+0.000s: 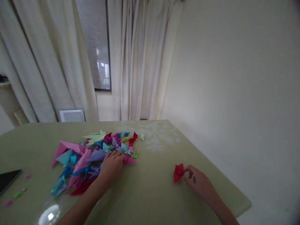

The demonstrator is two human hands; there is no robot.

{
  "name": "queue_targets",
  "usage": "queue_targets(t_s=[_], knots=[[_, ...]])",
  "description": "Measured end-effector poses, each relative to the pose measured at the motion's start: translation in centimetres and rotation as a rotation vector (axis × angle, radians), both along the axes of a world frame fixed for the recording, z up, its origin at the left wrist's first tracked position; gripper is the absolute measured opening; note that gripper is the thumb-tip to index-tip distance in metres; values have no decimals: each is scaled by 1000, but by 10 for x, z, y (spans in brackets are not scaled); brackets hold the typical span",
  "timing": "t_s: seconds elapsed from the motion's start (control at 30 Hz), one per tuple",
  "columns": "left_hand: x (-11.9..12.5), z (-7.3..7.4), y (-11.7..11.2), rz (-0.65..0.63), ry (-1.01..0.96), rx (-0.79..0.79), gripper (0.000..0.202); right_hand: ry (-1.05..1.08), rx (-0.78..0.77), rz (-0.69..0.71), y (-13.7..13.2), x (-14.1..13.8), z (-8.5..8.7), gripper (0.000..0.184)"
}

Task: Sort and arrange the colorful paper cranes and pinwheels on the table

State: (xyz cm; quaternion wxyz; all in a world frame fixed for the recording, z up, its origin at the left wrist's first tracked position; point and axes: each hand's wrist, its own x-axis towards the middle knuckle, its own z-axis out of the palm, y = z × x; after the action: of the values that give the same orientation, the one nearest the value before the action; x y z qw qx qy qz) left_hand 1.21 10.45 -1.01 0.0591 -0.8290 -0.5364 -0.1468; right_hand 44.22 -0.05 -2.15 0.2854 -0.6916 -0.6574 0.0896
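Note:
A heap of folded paper origami pieces (pixel 81 153) in pink, blue, purple, green, yellow and red lies on the left half of the table. My left hand (pixel 113 162) rests on the heap's right side, fingers bent and slightly apart over the paper, with the fingertips partly hidden. A magenta paper piece (pixel 128 160) pokes out just beside those fingers. Apart from the heap, on the right, stands a red origami piece (pixel 178 172). My right hand (pixel 199 182) is right beside it, thumb and forefinger apart, the forefinger's tip at or very near the paper's edge.
The table (pixel 145 193) has a pale flower pattern at its far right. A dark flat device (pixel 9 179) lies at the left edge, near small pink and green bits (pixel 17 194). A shiny round clear object (pixel 49 215) sits in front. Curtains (pixel 145 62) hang behind; a wall stands right.

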Motion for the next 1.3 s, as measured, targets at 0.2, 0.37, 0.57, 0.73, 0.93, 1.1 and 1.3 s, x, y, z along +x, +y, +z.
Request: queue_targets(t_s=[0.2, 0.37, 0.57, 0.73, 0.93, 1.1, 1.3], knots=[[11, 6, -6, -12, -83, 7, 28, 92, 293, 105, -10, -78, 17, 16], [29, 9, -31, -49, -142, 27, 27, 116, 216, 373, -9, -167, 2, 34], [49, -19, -113, -229, -570, 79, 18, 155, 234, 497, -17, -193, -9, 51], [40, -28, -123, -226, -649, 40, 33, 252, 259, 473, -35, -176, -8, 35], [-40, -20, -87, 133, -189, 37, 25, 200, 363, 8, -56, -70, -15, 25], [-75, -13, -90, 286, 46, -161, 34, 223, 226, -281, -64, 10, -27, 41], [-53, -22, -109, 191, -101, -245, 39, 182, 179, -292, -54, 32, -53, 54]])
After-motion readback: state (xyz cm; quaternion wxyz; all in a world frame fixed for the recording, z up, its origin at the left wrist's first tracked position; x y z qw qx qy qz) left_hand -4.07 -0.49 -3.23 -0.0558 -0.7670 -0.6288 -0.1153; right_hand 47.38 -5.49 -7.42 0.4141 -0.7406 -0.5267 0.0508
